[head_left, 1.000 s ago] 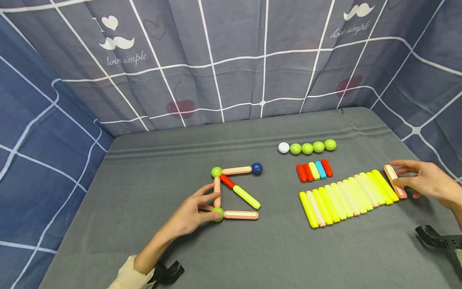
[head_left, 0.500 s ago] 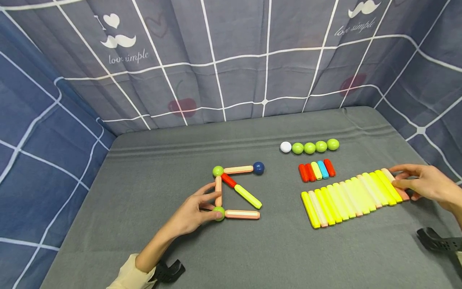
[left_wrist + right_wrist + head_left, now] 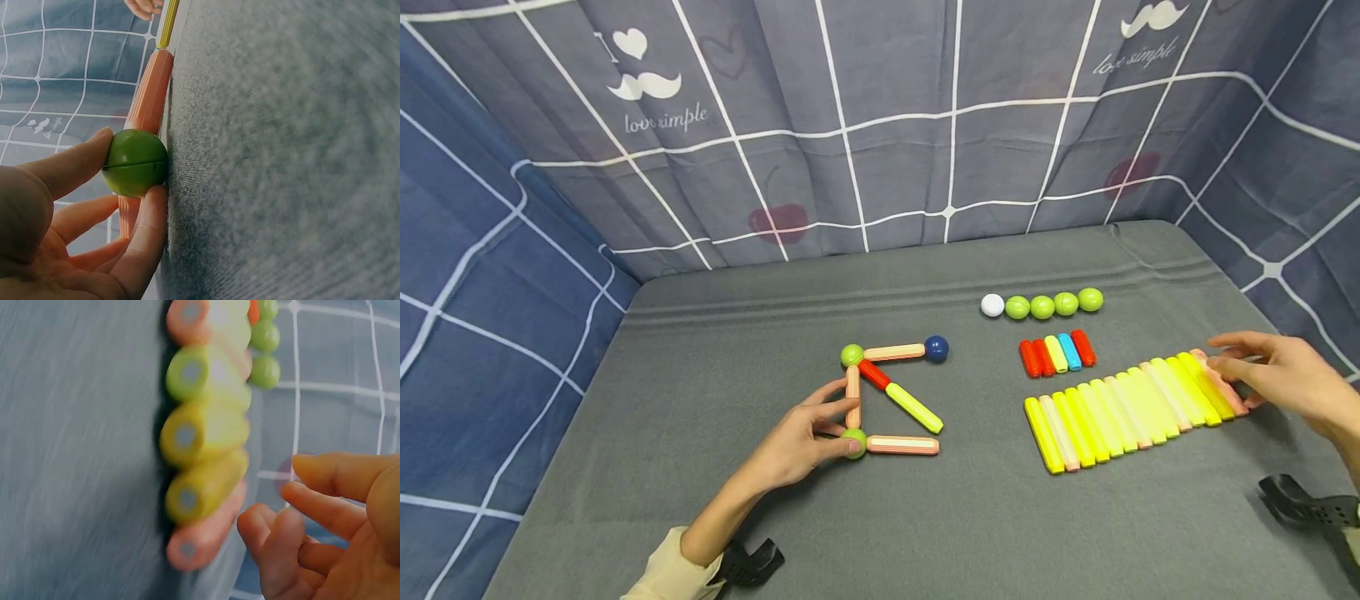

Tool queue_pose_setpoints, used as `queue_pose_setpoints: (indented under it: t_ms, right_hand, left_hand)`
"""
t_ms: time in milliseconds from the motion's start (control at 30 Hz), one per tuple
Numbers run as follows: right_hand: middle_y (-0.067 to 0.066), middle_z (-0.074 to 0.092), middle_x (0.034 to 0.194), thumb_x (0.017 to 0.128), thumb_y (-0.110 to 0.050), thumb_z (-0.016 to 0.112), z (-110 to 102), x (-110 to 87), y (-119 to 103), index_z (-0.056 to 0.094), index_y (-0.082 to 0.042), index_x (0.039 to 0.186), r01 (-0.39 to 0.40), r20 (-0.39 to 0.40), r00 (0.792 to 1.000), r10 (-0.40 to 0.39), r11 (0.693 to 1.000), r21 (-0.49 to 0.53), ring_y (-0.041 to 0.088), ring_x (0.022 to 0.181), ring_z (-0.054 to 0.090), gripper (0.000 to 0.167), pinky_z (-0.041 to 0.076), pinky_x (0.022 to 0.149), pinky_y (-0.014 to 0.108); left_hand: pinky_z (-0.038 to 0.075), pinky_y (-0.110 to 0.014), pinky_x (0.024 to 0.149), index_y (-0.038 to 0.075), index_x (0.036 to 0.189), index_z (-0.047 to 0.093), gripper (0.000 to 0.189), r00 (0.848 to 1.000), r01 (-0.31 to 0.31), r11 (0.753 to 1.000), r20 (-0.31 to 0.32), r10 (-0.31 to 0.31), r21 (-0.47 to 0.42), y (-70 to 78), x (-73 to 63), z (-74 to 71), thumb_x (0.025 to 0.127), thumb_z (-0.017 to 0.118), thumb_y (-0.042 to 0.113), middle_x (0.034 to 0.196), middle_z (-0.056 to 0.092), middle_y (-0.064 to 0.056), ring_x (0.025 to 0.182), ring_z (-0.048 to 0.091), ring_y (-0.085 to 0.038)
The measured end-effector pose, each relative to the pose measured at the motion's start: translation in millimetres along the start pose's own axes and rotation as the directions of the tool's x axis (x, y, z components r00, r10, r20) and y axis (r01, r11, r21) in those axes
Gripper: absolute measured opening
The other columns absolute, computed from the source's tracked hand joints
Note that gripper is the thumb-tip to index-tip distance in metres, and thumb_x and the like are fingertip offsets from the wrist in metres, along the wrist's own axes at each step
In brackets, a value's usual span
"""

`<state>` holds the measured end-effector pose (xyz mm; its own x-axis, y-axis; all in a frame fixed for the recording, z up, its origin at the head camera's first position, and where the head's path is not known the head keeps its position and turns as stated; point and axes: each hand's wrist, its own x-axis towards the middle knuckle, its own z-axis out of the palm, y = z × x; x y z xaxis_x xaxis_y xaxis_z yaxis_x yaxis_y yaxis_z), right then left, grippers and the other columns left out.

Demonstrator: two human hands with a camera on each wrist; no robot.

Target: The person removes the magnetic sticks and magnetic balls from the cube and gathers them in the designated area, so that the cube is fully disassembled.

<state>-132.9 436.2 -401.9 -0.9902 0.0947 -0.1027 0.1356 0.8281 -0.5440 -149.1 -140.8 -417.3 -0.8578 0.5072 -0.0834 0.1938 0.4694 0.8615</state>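
My left hand [image 3: 797,442] pinches a green ball [image 3: 135,164] between thumb and fingers, at the near corner of a flat figure of magnetic sticks and balls. From that ball one salmon stick [image 3: 902,446] runs right and another [image 3: 853,392] runs back to a second green ball [image 3: 852,355]. There, a salmon stick [image 3: 895,352] leads to a dark blue ball [image 3: 936,348], and a red stick [image 3: 874,374] meets a yellow one [image 3: 915,408] end to end. My right hand [image 3: 1292,379] is beside the salmon stick [image 3: 209,537] ending a long row, fingers loosely bent and holding nothing.
The row of yellow and salmon sticks [image 3: 1093,425] lies on the grey cloth [image 3: 970,525] at the right. Behind it are several short red, yellow and blue sticks [image 3: 1057,354], then a white ball [image 3: 992,305] and several green balls [image 3: 1042,307]. Checked curtains [image 3: 895,117] stand behind and beside.
My right hand set the salmon stick against the row's right end, then let go and lifted slightly off it. My left hand kept its pinch on the green ball.
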Motion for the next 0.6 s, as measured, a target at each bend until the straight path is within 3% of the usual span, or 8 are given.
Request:
queue_pose_setpoints:
  t_ms: [100,267,400,500,600]
  right_hand:
    - [0.028,0.06,0.099,0.103,-0.021,0.054,4,-3.4,-22,0.046,0.015,0.131,0.045,-0.013,0.999,-0.044,0.998,0.036,0.017,0.063,0.052,0.046,0.048,0.046,0.033]
    - [0.007,0.066,0.092,0.098,-0.013,0.062,16,-7.0,-65,0.057,0.007,0.126,0.2,-0.009,0.98,-0.201,0.971,0.129,0.017,0.059,0.055,0.035,0.047,0.045,0.032]
    - [0.005,0.066,0.085,0.095,-0.009,0.067,36,-9.7,-108,0.063,0.002,0.121,0.314,0.046,0.942,-0.331,0.924,0.221,0.018,0.065,0.061,0.029,0.049,0.049,0.032]
    - [0.011,0.066,0.098,0.094,-0.01,0.067,56,-11.6,-142,0.065,-0.002,0.12,0.349,0.124,0.908,-0.4,0.888,0.3,0.02,0.075,0.064,0.027,0.05,0.048,0.033]
    - [0.012,0.065,0.108,0.095,-0.011,0.067,76,-11.2,-173,0.065,-0.004,0.121,0.398,0.198,0.86,-0.47,0.861,0.317,0.019,0.086,0.064,0.027,0.054,0.059,0.033]
  left_hand:
    - [0.054,-0.027,0.079,0.001,0.14,0.054,0.063,1.0,-0.007,1.0,0.002,0.007,-0.009,0.3,-0.2,-0.4,0.084,0.08,0.016,0.158,0.028,-0.01,0.102,0.065,-0.022]
    - [0.054,-0.027,0.079,0.001,0.14,0.053,0.064,1.0,-0.004,1.0,-0.001,0.004,-0.001,1.1,-0.9,-0.9,0.084,0.08,0.017,0.158,0.028,-0.009,0.102,0.065,-0.021]
    - [0.054,-0.027,0.078,0.002,0.14,0.053,0.064,1.0,0.005,1.0,-0.005,-0.005,0.011,1.3,-1.3,-0.9,0.084,0.081,0.018,0.158,0.029,-0.008,0.101,0.065,-0.021]
    - [0.054,-0.027,0.078,0.003,0.14,0.053,0.064,1.0,0.011,1.0,-0.004,-0.011,0.017,1.0,-1.3,-0.6,0.084,0.08,0.019,0.158,0.028,-0.007,0.102,0.065,-0.021]
    - [0.054,-0.027,0.077,0.003,0.141,0.053,0.064,1.0,0.012,1.0,-0.001,-0.012,0.013,0.8,-0.8,-0.2,0.085,0.08,0.019,0.159,0.028,-0.007,0.102,0.064,-0.021]
